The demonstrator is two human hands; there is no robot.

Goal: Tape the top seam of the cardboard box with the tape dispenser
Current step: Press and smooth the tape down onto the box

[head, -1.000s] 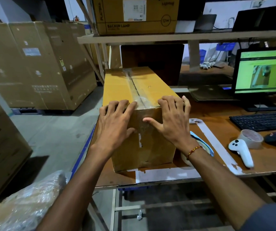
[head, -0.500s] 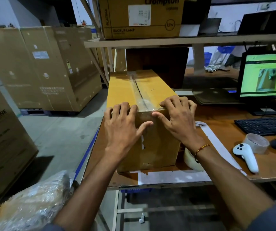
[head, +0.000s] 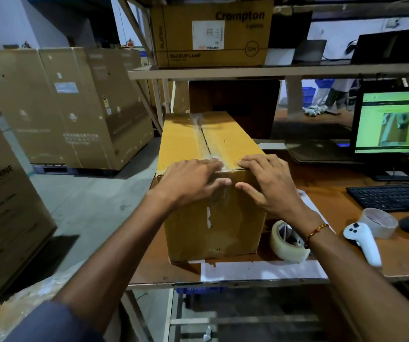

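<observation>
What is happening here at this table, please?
A person presses both hands, left hand and right hand, on the near top edge of a cardboard box, over the clear tape on its seam. A tape roll lies on the table beside the box; neither hand holds it.

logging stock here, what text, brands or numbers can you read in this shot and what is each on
"Crompton": box on the shelf, top right of its front.
"12W": circle on that box.
"BACKUP LAMP": lower left of that box.
"MACHINE": large carton at left, its start cut off.
White label on the shelf box, stickers on the far stacked cartons and the monitor text: too small or blurred.
</observation>
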